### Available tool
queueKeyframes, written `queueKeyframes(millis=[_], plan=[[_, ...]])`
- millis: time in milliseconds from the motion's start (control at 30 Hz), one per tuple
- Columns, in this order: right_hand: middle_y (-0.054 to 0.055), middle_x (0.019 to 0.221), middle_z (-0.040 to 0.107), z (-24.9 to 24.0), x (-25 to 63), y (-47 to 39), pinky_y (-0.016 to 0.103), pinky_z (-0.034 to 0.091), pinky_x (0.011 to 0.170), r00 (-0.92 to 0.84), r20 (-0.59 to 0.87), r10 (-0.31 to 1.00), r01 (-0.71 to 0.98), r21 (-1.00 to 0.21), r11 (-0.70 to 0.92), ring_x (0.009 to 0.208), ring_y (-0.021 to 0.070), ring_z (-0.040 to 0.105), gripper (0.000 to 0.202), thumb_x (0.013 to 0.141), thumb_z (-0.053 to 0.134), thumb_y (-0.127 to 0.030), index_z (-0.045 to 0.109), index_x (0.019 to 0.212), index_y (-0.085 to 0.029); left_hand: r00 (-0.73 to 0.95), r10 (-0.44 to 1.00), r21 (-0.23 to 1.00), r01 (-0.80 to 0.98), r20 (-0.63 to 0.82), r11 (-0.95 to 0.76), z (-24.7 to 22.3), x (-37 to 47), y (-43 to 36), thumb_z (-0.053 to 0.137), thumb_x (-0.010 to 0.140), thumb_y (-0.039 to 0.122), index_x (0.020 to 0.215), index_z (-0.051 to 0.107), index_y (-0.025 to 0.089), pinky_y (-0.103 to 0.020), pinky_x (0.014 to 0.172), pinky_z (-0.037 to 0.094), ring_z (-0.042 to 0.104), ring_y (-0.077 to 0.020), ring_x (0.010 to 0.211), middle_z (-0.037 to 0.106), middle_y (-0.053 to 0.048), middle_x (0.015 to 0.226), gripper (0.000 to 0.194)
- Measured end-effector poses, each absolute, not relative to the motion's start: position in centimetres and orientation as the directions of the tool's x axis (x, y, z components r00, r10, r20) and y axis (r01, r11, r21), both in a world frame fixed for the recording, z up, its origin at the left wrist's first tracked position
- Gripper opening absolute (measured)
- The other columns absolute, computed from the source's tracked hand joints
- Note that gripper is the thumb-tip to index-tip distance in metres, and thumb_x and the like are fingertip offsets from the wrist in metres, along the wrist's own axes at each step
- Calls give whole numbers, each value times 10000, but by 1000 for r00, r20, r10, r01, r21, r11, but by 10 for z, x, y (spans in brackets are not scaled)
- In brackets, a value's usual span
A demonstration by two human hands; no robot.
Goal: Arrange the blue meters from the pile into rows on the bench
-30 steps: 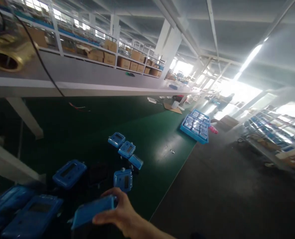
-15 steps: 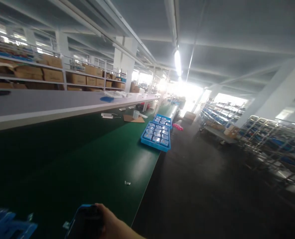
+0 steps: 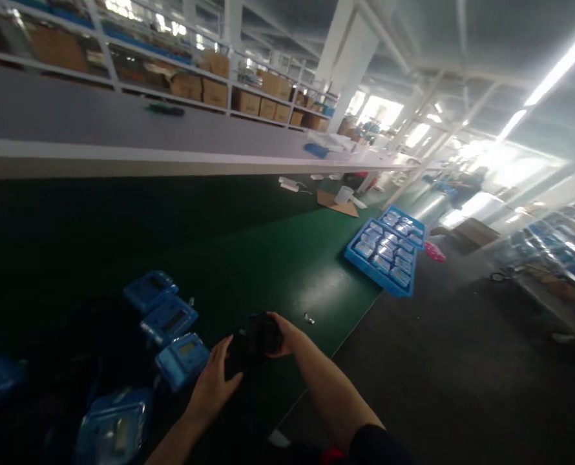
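Right hand grips dark object by its right side over green bench, probably leaving the other side free for left hand, fingers parted, empty, near blue-cased units.

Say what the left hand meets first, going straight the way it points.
Probably the dark part in the right hand; depth's unclear, and the left hand might slip past, over the bench.

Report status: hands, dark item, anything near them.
Right hand holding dark item. Left hand open beside it. Blue units left of left hand; small shiny piece near right hand.
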State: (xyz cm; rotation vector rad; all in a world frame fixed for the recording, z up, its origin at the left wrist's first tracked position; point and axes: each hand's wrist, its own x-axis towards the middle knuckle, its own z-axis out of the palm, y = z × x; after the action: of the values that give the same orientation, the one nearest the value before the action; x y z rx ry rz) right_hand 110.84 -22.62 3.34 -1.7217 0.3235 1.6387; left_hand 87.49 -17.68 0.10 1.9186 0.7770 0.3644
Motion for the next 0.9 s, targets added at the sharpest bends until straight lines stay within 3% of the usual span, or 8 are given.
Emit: queueKeyframes(millis=[100,233,433,567,633,700,800,900], plan=[[112,790,596,28,1125,-211,411,530,521,150,-968,201,-558,-251,-791,744,257,617,493,759,479,-632,546,879,-158,740,662,869,400,-119,-291,8,903,-168,547,696,232,1419,184,165,-466,1079,361,347,-287,1313,270,-134,1455,811],[141,797,604,21,1143,-199,447,516,495,228,-947,226,-421,-305,-854,727,278,620,622,734,470,-710,562,938,-130,727,669,856,437,-154,-277,7,935,-164,600,661,208,1447,95,151,-435,1130,275,187,-267,1391,177,-148,1500,936],[106,594,591,24,1154,-191,374,493,431,207,-894,397,-182,-434,-882,487,216,582,746,676,459,-809,596,876,-103,627,760,857,476,-171,-199,10,980,-157,736,555,271,1442,110,147,-499,1121,238,207,-322,1377,223,-174,1480,1093],[107,526,575,44,1174,-195,325,474,413,84,-822,563,-58,-568,-821,441,205,562,797,709,331,-839,589,808,-92,522,714,882,335,-467,332,20,995,-148,790,515,444,1404,226,137,-487,965,424,475,-354,1186,456,-180,1315,1097],[102,619,610,56,1191,-200,324,495,476,93,-716,692,10,-694,-720,507,192,580,754,728,356,-812,597,852,-108,553,577,752,146,-601,643,21,1001,-152,742,564,549,1362,299,144,-444,812,500,570,-338,1040,556,-164,1185,999],[103,852,643,64,1208,-208,333,525,647,184,-556,811,77,-814,-576,739,203,620,634,691,573,-712,607,962,-140,578,468,562,-19,-668,827,18,1008,-159,679,586,658,1311,363,144,-386,713,511,602,-317,961,603,-154,1089,944],[85,1219,539,65,1228,-218,362,471,886,108,-492,864,-105,-870,-482,1095,225,533,690,641,745,-534,523,1219,-229,628,340,345,-119,-700,931,14,1026,-171,576,635,753,1279,407,172,-309,603,488,629,-266,858,636,-130,1007,884],[73,1191,555,56,1236,-222,393,485,859,-95,-566,819,-421,-723,-548,1044,229,573,701,711,673,-570,433,1295,-265,717,251,280,-81,-650,957,19,1047,-177,464,705,787,1260,453,179,-282,566,480,640,-254,829,643,-132,999,824]])
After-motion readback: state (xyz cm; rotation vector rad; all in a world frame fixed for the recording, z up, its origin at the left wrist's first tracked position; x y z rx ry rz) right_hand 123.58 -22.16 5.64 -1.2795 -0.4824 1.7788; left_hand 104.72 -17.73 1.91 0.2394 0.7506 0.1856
